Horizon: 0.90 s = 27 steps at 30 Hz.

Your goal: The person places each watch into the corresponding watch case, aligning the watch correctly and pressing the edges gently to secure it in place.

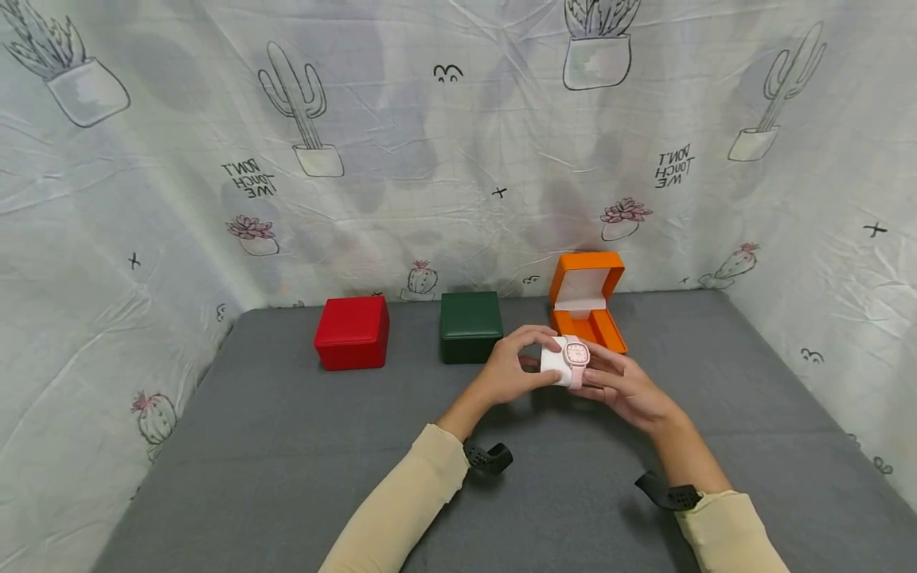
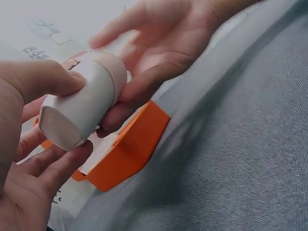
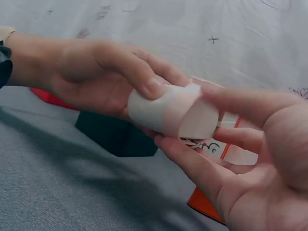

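A pink wristwatch (image 1: pixel 576 355) with a squarish face is wrapped round a white watch cushion (image 1: pixel 552 360), held up just in front of an open orange watch box (image 1: pixel 611 328). My left hand (image 1: pixel 505 371) grips the cushion's left end, its thumb and fingers on opposite sides, as the left wrist view also shows on the white cushion (image 2: pixel 72 113). From the right, my right hand (image 1: pixel 632 391) holds the watch by its pink strap (image 3: pixel 177 113) between thumb and fingers. The strap's underside is partly hidden by fingers.
A closed green box (image 1: pixel 470 326) stands left of the orange one, and a closed red box (image 1: pixel 352 333) farther left. All sit near the back of the grey cloth-covered table (image 1: pixel 286 446). Behind hangs a white curtain (image 1: pixel 401 119) with cactus drawings.
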{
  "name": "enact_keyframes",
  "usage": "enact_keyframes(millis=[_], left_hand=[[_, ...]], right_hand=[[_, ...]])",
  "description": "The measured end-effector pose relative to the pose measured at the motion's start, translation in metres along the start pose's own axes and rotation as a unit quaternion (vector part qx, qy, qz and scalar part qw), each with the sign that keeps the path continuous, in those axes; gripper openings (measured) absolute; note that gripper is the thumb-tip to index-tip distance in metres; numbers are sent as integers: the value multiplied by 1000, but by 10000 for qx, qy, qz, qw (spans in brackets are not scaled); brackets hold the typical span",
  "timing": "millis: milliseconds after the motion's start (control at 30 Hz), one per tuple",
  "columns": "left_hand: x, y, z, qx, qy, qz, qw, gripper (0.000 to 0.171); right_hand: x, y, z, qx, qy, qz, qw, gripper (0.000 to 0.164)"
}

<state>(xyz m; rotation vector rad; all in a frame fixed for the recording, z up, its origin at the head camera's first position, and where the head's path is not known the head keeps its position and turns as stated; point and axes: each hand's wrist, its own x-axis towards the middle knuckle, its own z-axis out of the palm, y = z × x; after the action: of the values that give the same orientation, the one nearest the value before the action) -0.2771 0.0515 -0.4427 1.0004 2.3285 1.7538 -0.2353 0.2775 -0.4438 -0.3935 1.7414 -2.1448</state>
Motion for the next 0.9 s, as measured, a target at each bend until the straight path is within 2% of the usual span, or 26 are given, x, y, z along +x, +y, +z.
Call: enact_keyframes(millis=[133,333,600,900], left_hand=[[0,9,-1,-138,-79,-258,9995,32],[-4,30,-5,9,-108,-322,9994,32],[3,9,-1,86,87,-276,9995,31],[2,3,-1,340,167,-101,9992,30]], right_hand=[[-1,3,-5,123,-61,-118,9998,56],[2,6,-5,-66,194,-59,9998,62],[6,11,-4,121,55,-212,9997,66],[9,12,0,-245,221,-102,9994,71]])
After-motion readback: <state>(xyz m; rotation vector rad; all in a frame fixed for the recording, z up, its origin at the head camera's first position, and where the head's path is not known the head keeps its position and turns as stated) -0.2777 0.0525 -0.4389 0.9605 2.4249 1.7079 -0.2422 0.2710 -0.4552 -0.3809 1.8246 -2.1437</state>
